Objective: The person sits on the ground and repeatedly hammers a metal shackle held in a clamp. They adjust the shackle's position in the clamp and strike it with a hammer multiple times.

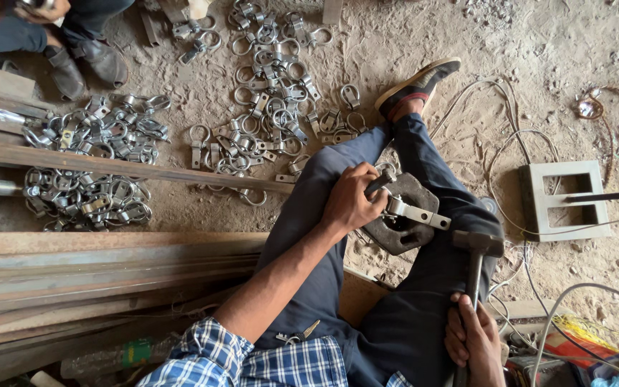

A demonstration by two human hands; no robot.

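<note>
My left hand (352,201) grips a dark metal rod that presses a shiny metal clamp piece (417,212) onto a heavy dark iron block (402,233). The block rests between my legs, which are in dark blue trousers. My right hand (476,340) holds the handle of a hammer. Its head (478,242) hovers just right of the clamp piece and block. My sleeve is blue and white check.
Several piles of metal ring clamps (270,93) lie on the dusty ground, with another heap (91,165) at the left. Long rusty steel bars (109,261) run along the left. Another person's shoes (84,64) are at top left. A grey rectangular frame (564,199) and cables lie at right.
</note>
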